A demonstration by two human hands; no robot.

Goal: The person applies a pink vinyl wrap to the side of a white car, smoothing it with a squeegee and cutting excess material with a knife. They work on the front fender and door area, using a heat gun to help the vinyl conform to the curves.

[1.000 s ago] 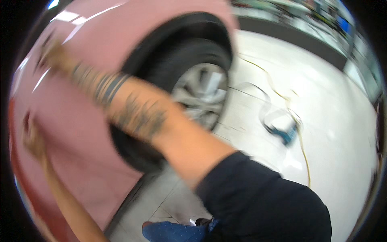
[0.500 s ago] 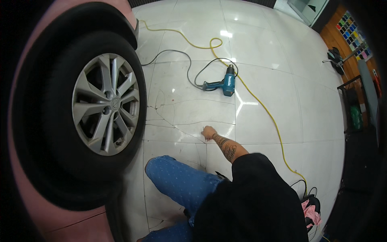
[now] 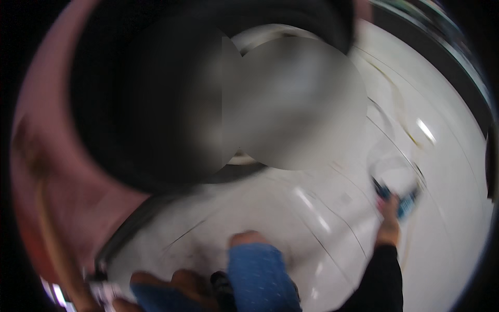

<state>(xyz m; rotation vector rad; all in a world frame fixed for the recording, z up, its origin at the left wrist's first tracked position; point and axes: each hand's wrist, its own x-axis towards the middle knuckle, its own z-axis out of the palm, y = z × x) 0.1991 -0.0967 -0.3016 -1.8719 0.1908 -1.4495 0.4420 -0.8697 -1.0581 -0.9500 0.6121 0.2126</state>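
Motion smears the whole head view. At the right, my right hand [image 3: 389,209] is at the handle of a blue heat gun [image 3: 408,204] and seems closed round it; the single fingers are blurred. The gun appears to be at floor level. At the far left my left forearm [image 3: 52,236] reaches up along the pink car body [image 3: 67,151]. My left hand [image 3: 32,153] is by that panel, too smeared to show its fingers or whether it touches.
A black tyre [image 3: 140,109] fills the upper left, its wheel mostly hidden by a grey blur. My knee in blue denim [image 3: 262,278] is at the bottom. A yellow cord [image 3: 392,91] runs over the pale tiled floor [image 3: 452,208].
The view has swung left, toward the car. My right hand has gone from the bare floor to the heat gun. My left forearm has come into view beside the pink body.
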